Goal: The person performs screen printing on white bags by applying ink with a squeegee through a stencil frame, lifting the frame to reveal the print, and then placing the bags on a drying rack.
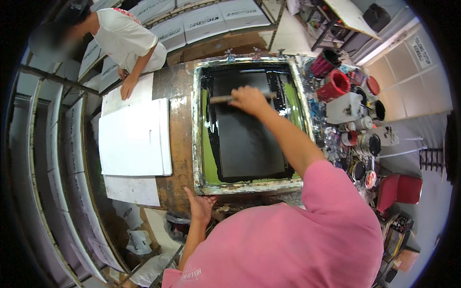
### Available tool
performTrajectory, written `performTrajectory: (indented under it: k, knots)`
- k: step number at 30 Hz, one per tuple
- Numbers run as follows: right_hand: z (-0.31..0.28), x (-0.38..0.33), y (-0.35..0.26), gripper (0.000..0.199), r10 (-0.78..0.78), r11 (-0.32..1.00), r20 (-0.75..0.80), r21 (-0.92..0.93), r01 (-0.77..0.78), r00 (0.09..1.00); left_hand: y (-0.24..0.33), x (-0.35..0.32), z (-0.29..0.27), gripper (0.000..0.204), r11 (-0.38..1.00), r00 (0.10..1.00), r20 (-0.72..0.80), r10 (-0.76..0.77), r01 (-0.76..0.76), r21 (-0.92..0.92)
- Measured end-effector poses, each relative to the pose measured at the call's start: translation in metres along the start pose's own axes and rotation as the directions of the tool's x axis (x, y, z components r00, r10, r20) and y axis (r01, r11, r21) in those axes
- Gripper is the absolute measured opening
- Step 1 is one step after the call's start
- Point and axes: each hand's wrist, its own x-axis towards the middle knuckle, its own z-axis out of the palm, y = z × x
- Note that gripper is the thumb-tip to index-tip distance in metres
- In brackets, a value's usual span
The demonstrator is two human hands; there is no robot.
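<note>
My right hand (249, 100) is closed around a wooden squeegee (220, 99), which lies crosswise on the far half of a screen-printing screen (198, 144). Black ink (249, 144) coats the middle of the mesh, with green strips showing along both sides. By the near left corner of the screen's paint-spattered frame is my left hand (200, 206), thumb spread away from the fingers. It appears to hold nothing; whether it touches the frame I cannot tell.
A stack of white sheets (134, 139) lies left of the screen, and a co-worker (127, 43) stands beyond it with one hand on the table. Ink pots and a white jug (343, 108) crowd the right side. Racks (72, 144) of printed boxes or boards line the left.
</note>
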Motion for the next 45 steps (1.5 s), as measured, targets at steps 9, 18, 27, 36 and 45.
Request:
performTrajectory:
  k: [9,18,27,36,45]
  knots:
    - [-0.141,-0.203,-0.164,0.048,0.077,0.991,0.216,0.095,-0.099,0.973,0.039,-0.037,0.004,0.12,0.994,0.943,0.317,0.099,-0.079,-0.076]
    - [-0.266,-0.107,-0.172,0.04,-0.052,0.961,-0.513,-0.259,-0.097,0.857,0.143,-0.033,0.065,0.104,0.769,0.437,0.706,0.557,-0.591,-0.241]
    - [-0.301,-0.072,-0.16,0.05,0.027,0.994,-0.461,-0.08,-0.072,0.887,-0.011,0.088,0.017,0.102,-0.596,0.798,0.452,0.398,-0.15,0.789]
    - [-0.339,-0.049,-0.146,0.049,-0.003,0.999,-0.456,0.034,0.02,0.89,0.005,0.066,0.055,0.101,-0.538,0.658,0.594,0.463,-0.324,0.778]
    - [-0.352,-0.018,-0.139,0.055,0.068,0.997,-0.407,-0.014,-0.081,0.911,0.077,0.038,0.123,0.038,0.072,0.415,0.368,0.832,-0.739,0.67]
